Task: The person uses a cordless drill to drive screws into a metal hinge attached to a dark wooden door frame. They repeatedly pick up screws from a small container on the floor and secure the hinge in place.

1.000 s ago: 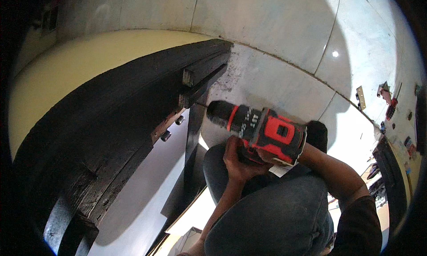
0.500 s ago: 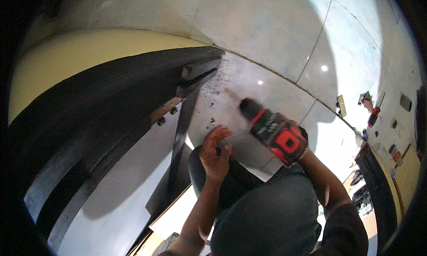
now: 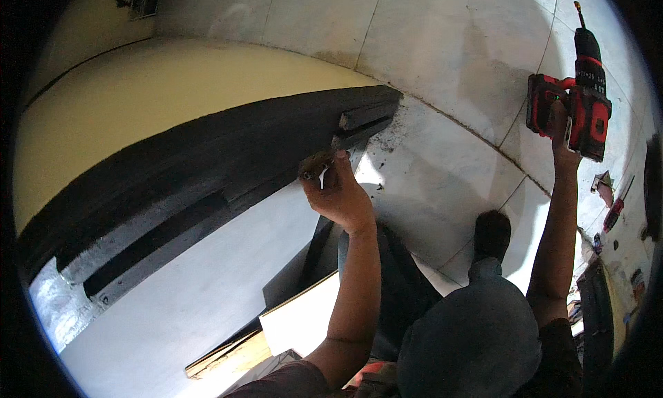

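Observation:
My left hand [image 3: 340,194] is at the inner edge of a long black wooden frame [image 3: 228,128], its fingers and thumb closed round a brownish metal hinge plate [image 3: 314,164] fixed there. The fingertips partly hide the plate. Out at the far right, my right hand [image 3: 563,132] grips a red and black cordless drill [image 3: 590,115] by its handle. A bit [image 3: 579,12] sticks out of the drill's chuck, pointing away from me, touching nothing.
A cream panel [image 3: 207,70] borders the black frame, and a pale board [image 3: 200,277] lies on its near side. On the tiled floor at right are a screwdriver [image 3: 613,215] and a metal piece [image 3: 603,186]. My knee [image 3: 469,329] and foot [image 3: 492,235] are below.
The drill in my right hand has swung from the middle out to the far right. My left hand, open before, has moved up to the frame and closed on the hinge plate. The view has shifted.

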A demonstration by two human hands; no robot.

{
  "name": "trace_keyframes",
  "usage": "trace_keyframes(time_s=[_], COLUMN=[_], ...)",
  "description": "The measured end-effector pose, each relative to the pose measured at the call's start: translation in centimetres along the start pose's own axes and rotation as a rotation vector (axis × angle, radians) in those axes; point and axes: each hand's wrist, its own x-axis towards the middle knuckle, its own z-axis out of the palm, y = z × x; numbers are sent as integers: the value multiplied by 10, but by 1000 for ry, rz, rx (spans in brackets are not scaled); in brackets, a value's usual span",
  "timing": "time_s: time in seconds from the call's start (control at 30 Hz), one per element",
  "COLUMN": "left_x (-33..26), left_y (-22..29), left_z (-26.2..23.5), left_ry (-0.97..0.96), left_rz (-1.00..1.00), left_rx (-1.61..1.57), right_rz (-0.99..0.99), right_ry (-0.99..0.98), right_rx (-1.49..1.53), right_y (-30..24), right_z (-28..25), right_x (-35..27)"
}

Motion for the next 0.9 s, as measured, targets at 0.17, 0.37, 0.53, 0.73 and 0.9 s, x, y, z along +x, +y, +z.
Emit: trace_keyframes(time_s=[0.17, 0.37, 0.53, 0.73, 0.9], left_x=[-3, -5, -8, 5, 12], left_y=[-2, 14, -2, -19, -6], left_z=[6, 7, 7, -11, -27], left_ry=[-4, -6, -12, -35, -127], left_rz=[38, 39, 117, 181, 253], left_rx=[-53, -58, -133, -85, -63], right_rz=[37, -96, -69, -225, -231], right_ry=[54, -24, -35, -61, -12], right_rx=[96, -14, 116, 1, 20], right_y=[22, 43, 45, 12, -19], right_z=[7, 15, 18, -8, -18], right_x=[21, 6, 6, 24, 30])
